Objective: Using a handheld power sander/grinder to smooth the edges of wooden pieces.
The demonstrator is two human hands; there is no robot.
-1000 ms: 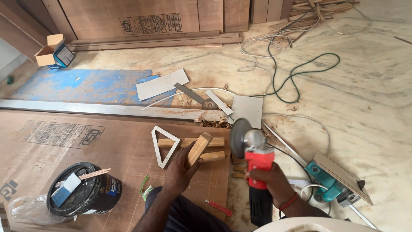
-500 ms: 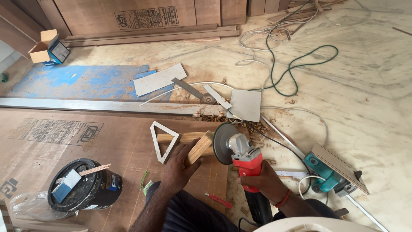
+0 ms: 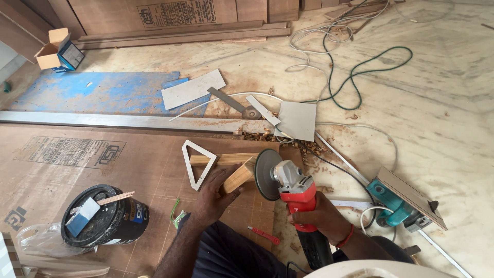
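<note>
Bright, even daylight filled the scene, washing the pale floor (image 3: 437, 103) at upper right nearly white. Shadows stayed soft and short. Focus was sharp throughout, with slight wide-angle bending at the edges.

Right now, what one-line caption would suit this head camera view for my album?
Left hand steadies a small wooden block while the right hand holds a red angle grinder beside it.

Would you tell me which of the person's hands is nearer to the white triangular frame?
Left. The left hand grips the wooden block just right of the white triangular frame; the right hand holds the red grinder, farther right.
</note>
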